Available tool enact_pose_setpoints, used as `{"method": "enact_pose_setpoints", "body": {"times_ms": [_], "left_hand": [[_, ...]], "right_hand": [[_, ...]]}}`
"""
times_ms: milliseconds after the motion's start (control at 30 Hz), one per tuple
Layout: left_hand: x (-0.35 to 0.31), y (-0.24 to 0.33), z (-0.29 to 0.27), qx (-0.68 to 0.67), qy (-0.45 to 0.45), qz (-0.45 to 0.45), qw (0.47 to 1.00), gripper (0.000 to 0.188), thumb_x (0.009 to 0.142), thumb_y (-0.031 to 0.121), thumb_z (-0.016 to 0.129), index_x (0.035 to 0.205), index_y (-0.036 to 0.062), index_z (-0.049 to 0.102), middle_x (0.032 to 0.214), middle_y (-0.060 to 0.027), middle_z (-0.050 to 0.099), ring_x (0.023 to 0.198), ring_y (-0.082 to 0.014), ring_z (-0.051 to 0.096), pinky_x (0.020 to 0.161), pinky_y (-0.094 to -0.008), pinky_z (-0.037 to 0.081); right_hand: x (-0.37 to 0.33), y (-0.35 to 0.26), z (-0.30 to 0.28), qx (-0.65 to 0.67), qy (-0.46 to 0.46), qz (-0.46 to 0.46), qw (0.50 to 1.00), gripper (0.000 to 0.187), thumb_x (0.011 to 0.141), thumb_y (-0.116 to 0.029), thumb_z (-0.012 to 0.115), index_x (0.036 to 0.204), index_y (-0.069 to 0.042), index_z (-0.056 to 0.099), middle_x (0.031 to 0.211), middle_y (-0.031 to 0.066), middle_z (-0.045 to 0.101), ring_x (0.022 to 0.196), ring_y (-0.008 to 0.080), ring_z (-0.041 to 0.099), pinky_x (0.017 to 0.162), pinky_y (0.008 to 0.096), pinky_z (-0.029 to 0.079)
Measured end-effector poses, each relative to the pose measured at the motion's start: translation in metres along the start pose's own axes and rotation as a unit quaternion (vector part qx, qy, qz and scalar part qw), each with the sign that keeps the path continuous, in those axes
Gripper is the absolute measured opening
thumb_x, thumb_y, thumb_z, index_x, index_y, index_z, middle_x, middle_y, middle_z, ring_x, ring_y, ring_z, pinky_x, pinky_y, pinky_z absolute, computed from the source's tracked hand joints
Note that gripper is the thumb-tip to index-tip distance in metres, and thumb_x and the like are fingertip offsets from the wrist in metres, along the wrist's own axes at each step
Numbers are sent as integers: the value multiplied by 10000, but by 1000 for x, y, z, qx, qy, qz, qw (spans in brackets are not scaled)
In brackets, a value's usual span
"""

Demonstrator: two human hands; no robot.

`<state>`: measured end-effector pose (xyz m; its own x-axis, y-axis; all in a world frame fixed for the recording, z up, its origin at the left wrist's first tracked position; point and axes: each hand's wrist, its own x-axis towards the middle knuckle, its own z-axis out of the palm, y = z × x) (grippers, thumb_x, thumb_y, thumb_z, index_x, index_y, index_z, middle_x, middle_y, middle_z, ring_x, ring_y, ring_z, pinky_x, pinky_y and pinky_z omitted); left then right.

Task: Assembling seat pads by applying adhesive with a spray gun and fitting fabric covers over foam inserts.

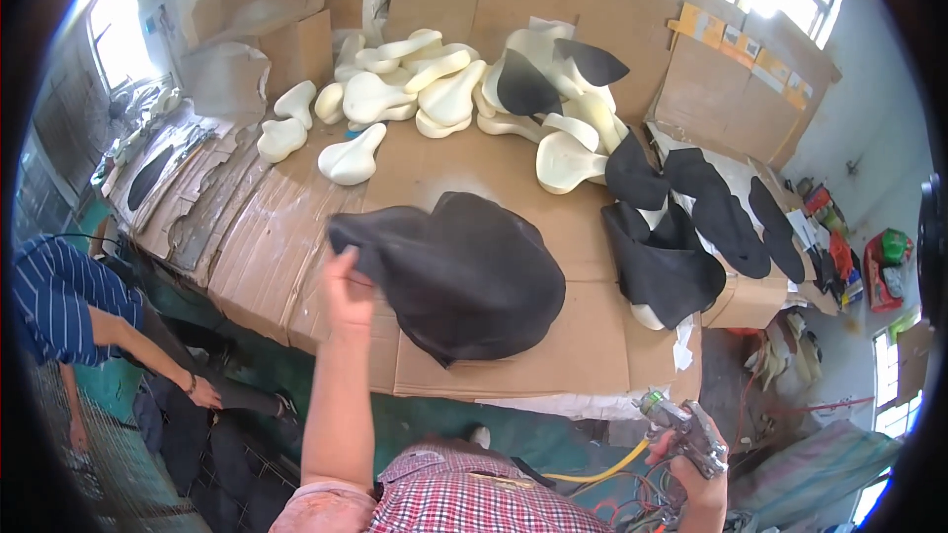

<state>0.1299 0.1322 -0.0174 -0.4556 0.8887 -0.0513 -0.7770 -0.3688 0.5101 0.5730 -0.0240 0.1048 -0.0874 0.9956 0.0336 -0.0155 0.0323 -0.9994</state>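
Observation:
My left hand (351,294) pinches the left tip of a large black saddle cover (474,276), lifting that end a little off the cardboard. The cover's broad end spreads to the right over the table; whatever lies beneath it is hidden. At the front right, beyond the table's near edge, my right hand (686,474) is wrapped around a metal spray gun (696,436). A yellow hose (604,472) runs toward the gun from below. Nearest on the right lies another black cover (667,266), with a bit of pale foam showing under it.
Cream foam saddles (380,97) are heaped at the back of the cardboard-covered table (267,276), some draped with black pieces (528,86). Flat black pieces (731,232) lie at the right. A person in a striped shirt (74,286) is at the left. Hoses (642,494) tangle below.

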Motion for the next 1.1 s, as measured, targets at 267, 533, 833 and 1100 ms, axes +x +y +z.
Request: {"method": "enact_pose_setpoints", "body": {"times_ms": [267,533,833,1100], "left_hand": [[-21,176,-59,-15,92,217,972,52,833,11,573,864,38,605,856,-95,663,779,-208,655,725,-297,539],[-33,261,-158,-29,228,345,910,98,871,-28,506,947,9,554,919,-123,607,831,-241,601,773,-364,514],[-53,236,-117,10,227,409,884,264,872,-72,444,1124,1,468,1056,-147,570,965,-286,581,813,-399,530],[-45,256,-159,-61,259,420,867,249,893,-23,406,1123,-109,449,1063,-203,547,981,-316,567,843,-419,510]], "right_hand": [[-17,-16,15,-30,-50,60,996,658,679,-164,729,1227,64,445,747,153,623,627,221,620,619,332,507],[-37,-33,2,-86,62,82,991,729,661,-122,762,1279,50,416,741,132,613,612,198,611,618,317,508],[0,-16,46,-30,-69,67,995,639,695,-81,704,1255,60,430,793,138,613,678,210,612,655,334,509],[7,-19,33,-40,58,28,997,629,723,-99,715,1263,48,427,794,98,601,696,166,602,648,301,521]]}}
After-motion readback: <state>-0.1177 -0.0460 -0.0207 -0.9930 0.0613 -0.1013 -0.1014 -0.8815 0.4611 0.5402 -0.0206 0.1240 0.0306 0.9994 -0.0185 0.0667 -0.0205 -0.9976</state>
